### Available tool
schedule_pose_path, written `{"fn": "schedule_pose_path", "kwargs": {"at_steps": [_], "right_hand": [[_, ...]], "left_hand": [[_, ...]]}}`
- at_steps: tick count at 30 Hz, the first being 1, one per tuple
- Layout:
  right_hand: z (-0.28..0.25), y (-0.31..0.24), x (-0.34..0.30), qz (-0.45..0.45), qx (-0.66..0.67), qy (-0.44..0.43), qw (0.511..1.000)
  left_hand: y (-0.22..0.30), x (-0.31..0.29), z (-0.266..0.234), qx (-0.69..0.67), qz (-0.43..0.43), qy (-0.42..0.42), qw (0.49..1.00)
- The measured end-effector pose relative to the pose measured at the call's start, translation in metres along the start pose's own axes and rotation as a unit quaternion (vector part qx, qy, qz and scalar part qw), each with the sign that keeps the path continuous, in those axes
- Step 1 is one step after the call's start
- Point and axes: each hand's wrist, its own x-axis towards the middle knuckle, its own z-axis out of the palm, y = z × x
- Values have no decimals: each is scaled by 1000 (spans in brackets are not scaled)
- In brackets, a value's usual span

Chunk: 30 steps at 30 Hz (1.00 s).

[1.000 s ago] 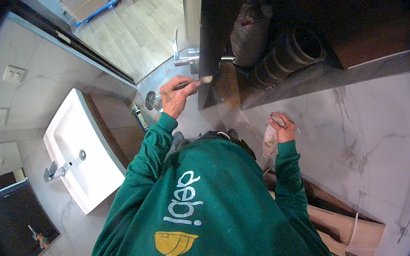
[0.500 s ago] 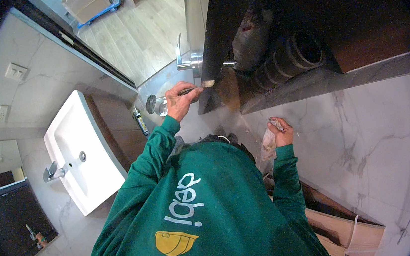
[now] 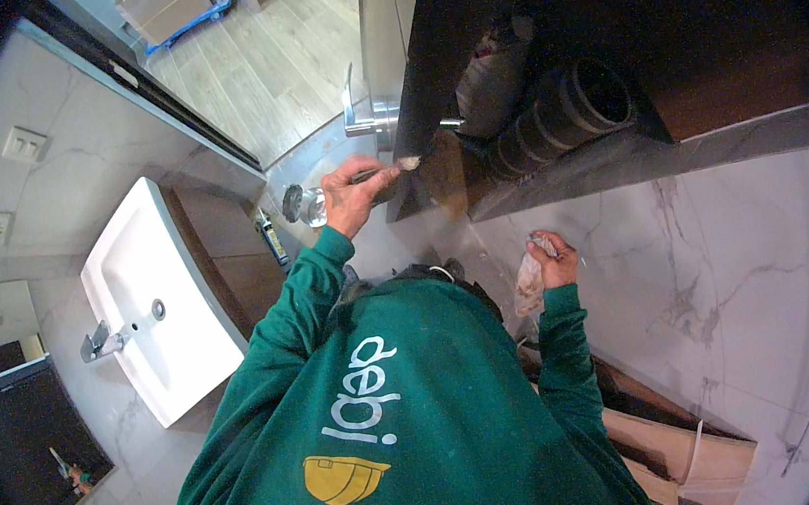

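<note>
Left hand [image 3: 350,199] closed, fingers pinching a slim tool [image 3: 409,163] with a pale, brush-like tip; tool pointed to the wearer's right, its tip at the lower part of the dark door edge [image 3: 422,73], just below the lever handle [image 3: 372,126]. Whether tip and door touched could not be told. Right hand [image 3: 557,261] held apart from the left, over by the marbled wall [image 3: 724,288], fingers curled round a pale, stained cloth-like piece [image 3: 530,284] that hung below the grip; exact material unclear. Both forearms in green sleeves. Just beside the left hand, a clear vessel [image 3: 314,208] with a dark round part, partly covered by the hand. Near it, by the brown cabinet, a slim tube [image 3: 271,235]. White basin [image 3: 116,273] further left, metal tap [image 3: 101,341] at its outer side. Beyond the door edge, in shadow, a dark ribbed cylinder [image 3: 559,128] lay tilted beside a greyish bulky thing [image 3: 496,75]. Light wooden boards [image 3: 718,466] at lower right. Cardboard box [image 3: 162,10] beyond the doorway, on something blue.
</note>
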Motion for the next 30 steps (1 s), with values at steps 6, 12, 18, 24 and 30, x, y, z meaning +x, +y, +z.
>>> {"fn": "schedule_pose_path", "kwargs": {"at_steps": [6,12,18,24,30], "right_hand": [[0,0,0,-23,-8,15,1000],[0,-5,0,-5,0,1,1000],[2,-11,-1,23,20,-7,1000],[1,1,0,15,-1,12,1000],[3,8,5,-8,-11,4,1000]], "left_hand": [[-1,1,-2,23,18,-4,1000],[5,4,-2,1,29,-8,1000],[2,3,-4,12,20,-6,1000],[-5,-9,-12,73,-49,-26,996],[2,1,-7,16,-29,-19,999]]}}
